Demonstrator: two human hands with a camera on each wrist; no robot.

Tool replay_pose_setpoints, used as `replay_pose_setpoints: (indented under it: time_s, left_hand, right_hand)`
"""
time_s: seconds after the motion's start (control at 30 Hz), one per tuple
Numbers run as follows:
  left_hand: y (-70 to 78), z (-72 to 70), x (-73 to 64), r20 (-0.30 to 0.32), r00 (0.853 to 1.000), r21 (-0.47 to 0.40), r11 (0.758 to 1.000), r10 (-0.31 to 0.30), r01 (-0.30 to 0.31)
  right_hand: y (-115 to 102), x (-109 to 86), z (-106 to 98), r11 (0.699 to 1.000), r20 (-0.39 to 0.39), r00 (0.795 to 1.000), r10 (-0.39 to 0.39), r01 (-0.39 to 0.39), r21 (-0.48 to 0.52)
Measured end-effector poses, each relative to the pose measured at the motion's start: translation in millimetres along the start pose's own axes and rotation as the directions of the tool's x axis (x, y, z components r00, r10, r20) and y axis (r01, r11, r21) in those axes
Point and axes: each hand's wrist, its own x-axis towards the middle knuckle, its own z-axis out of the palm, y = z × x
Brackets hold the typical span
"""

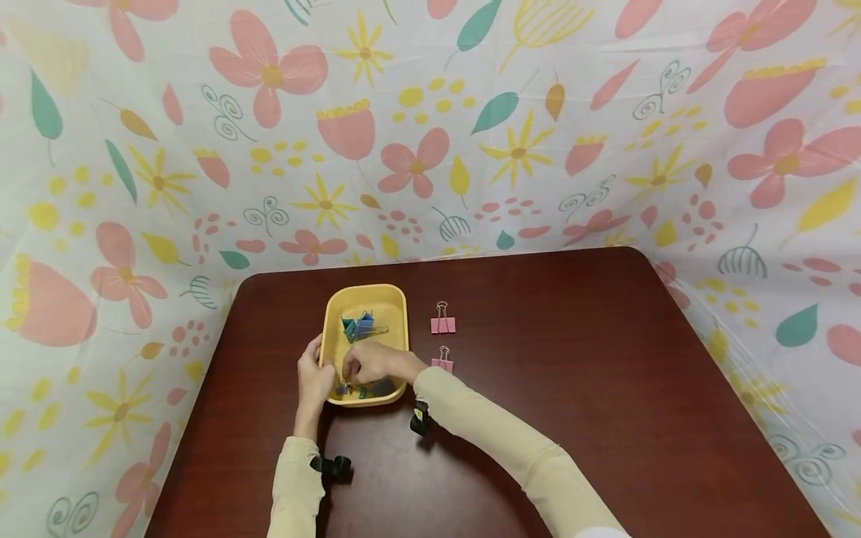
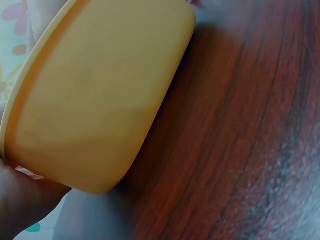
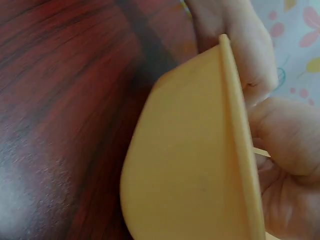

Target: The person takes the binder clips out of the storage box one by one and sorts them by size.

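My left hand (image 1: 315,379) grips the left rim of a yellow tray (image 1: 365,288), thumb toward the rim, fingers along the outer side. Over the tray's near part is my right hand (image 1: 370,364), its fingers bent down to a small purplish clip (image 1: 343,388); whether they pinch it I cannot tell. A small green clip (image 1: 362,391) lies close by. Farther back in the tray sit a blue binder clip (image 1: 364,326) and a teal binder clip (image 1: 348,327). In the right wrist view the tray wall (image 3: 185,150) hides the contents, and my right hand (image 3: 292,165) shows curled fingers.
Two pink binder clips stand right of the tray, one farther back (image 1: 442,325) and one nearer (image 1: 442,364), partly behind my right forearm. The dark wooden table (image 1: 572,351) meets a flower-printed cloth (image 1: 417,134) behind it.
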Motion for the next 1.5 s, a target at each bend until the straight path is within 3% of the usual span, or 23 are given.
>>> replay_pose_setpoints:
  time_s: [0.1,0.27,0.53,0.77,0.93,1.17,1.33,1.5]
  left_hand:
    - [-1.3,2.1,0.0,0.004,1.000,-0.006,1.000,0.000,0.000]
    - [-0.2,2.5,0.5,-0.016,1.000,-0.016,1.000,0.025,-0.025]
    - [1.3,2.2,-0.6,-0.015,1.000,-0.006,1.000,0.016,-0.016]
    - [-0.4,2.2,0.2,-0.022,1.000,-0.011,1.000,0.019,-0.019]
    - [-0.2,1.9,0.3,-0.017,1.000,-0.019,1.000,0.005,-0.005]
    - [1.9,1.4,-2.2,-0.007,1.000,0.010,1.000,-0.029,0.029]
    - [2.8,1.1,-3.6,-0.017,1.000,0.030,0.999,-0.024,0.025]
    - [4.3,2.1,-5.5,-0.016,1.000,0.025,0.999,-0.026,0.027]
  right_hand:
    - [3,-0.4,0,1.000,-0.007,1.000,0.023,-0.022,0.016]
    - [7,-1.0,-2,0.999,-0.052,0.999,-0.011,0.013,0.033]
    - [5,-5.5,-17,0.983,-0.136,0.991,-0.013,0.037,0.177]
    - [8,-15.1,-36,0.968,-0.251,0.968,-0.022,0.083,0.236]
    - [14,-26.3,-48,0.917,-0.304,0.953,-0.006,0.127,0.379]
    - [27,-50.5,-67,0.953,-0.397,0.913,0.090,0.038,0.302]
    - [38,-66.5,-76,0.960,-0.429,0.900,0.074,0.052,0.276]
    - [49,-80.7,-81,0.947,-0.452,0.888,0.091,0.064,0.315]
